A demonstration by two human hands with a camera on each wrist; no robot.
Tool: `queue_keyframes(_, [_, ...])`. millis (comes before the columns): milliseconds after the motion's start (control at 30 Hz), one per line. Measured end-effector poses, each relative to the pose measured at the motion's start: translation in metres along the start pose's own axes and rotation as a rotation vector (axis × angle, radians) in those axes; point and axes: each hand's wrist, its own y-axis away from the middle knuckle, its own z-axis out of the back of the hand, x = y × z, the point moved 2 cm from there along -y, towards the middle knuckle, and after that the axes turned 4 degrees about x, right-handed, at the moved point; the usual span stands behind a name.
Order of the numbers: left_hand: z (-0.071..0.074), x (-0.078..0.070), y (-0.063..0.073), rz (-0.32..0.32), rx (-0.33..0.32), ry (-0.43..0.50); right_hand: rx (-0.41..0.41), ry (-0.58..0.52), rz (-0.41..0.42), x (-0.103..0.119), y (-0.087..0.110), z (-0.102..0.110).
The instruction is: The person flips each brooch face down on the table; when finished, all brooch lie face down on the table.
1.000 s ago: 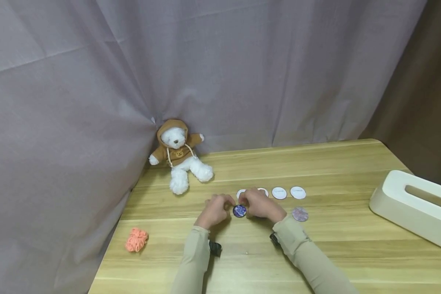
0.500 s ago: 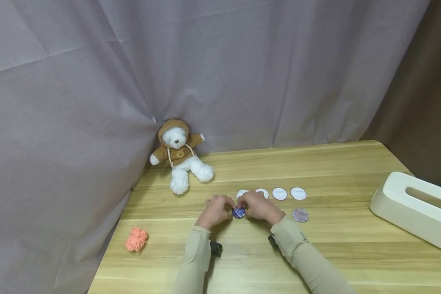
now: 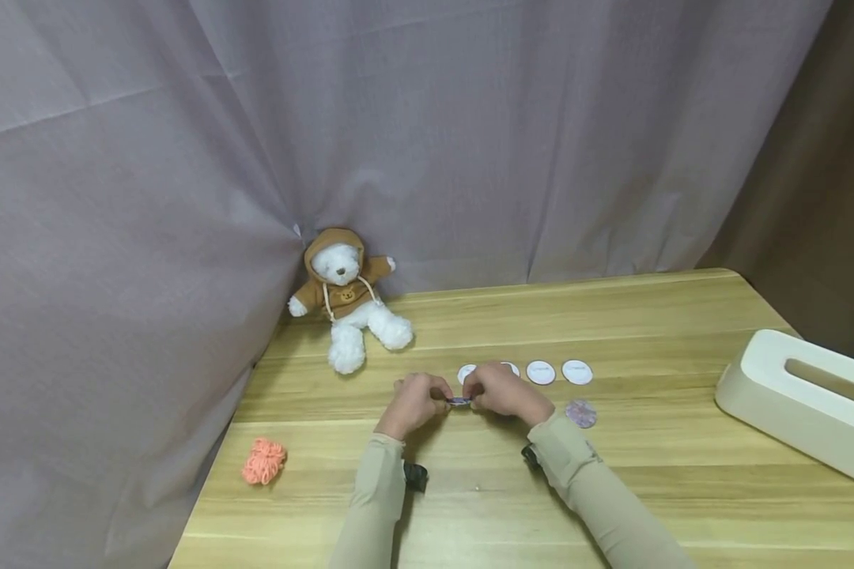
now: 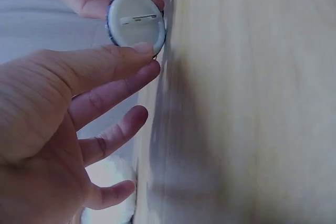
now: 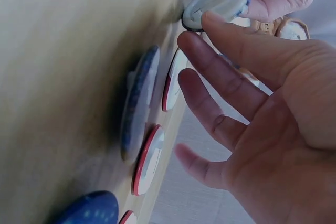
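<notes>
Both hands pinch one round pin-back button badge [image 3: 459,401], held edge-on to the head camera low over the wooden table. Its pale back with a metal pin [image 4: 139,19] faces the left wrist camera; the rim is dark blue. My left hand [image 3: 414,405] holds the left edge between thumb and index finger, its other fingers spread loose. On the opposite edge, my right hand [image 3: 504,393] pinches the badge the same way. Close to the right hand, a blue-edged badge [image 5: 139,103] lies on the table, hidden from the head view.
Behind the hands runs a row of white discs [image 3: 541,373], some red-edged. A pinkish-purple disc [image 3: 581,413] lies in front of the row's right end. A teddy bear [image 3: 349,300], coral yarn [image 3: 264,461] and a white slotted box [image 3: 797,403] stand around.
The badge showed its purple-blue patterned face upward earlier; now it is tipped edge-on, its back turned toward the person. Both hands stay in nearly the same place.
</notes>
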Motion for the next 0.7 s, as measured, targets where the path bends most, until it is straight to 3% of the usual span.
queue_keyframes(433, [0.0040, -0.0013, -0.0058, -0.010, -0.002, 0.019, 0.011, -0.084, -0.010, -0.0020, -0.0009, 0.0062])
queue_keyframes(700, [0.0035, -0.0043, -0.0060, -0.011, 0.031, 0.092, -0.010, -0.130, -0.025, -0.0032, 0.0005, 0.0058])
